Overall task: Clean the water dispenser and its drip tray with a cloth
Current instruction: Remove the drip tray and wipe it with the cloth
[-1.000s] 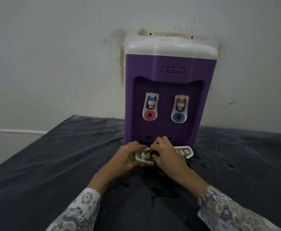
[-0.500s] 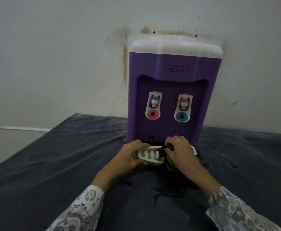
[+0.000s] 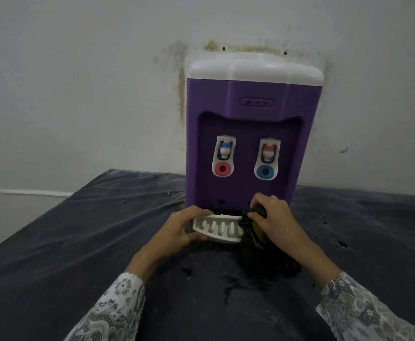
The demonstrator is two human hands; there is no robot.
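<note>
A purple water dispenser (image 3: 250,134) with a white top and two taps stands against the wall on a dark table. At its foot sits the white slotted drip tray (image 3: 220,228). My left hand (image 3: 183,228) grips the tray's left end, thumb over its back edge. My right hand (image 3: 274,221) holds a dark cloth (image 3: 253,238) with a yellow patch, bunched against the tray's right end, which it hides. The cloth hangs down onto the table.
The dark table top (image 3: 78,242) is dusty and scuffed, with wet dark splashes (image 3: 231,284) in front of the tray. A stained white wall (image 3: 90,94) rises right behind the dispenser. The table's left edge runs diagonally at the far left.
My right hand with the cloth has moved from the tray's middle to its right end, uncovering more slots. My left hand has stayed on the left end.
</note>
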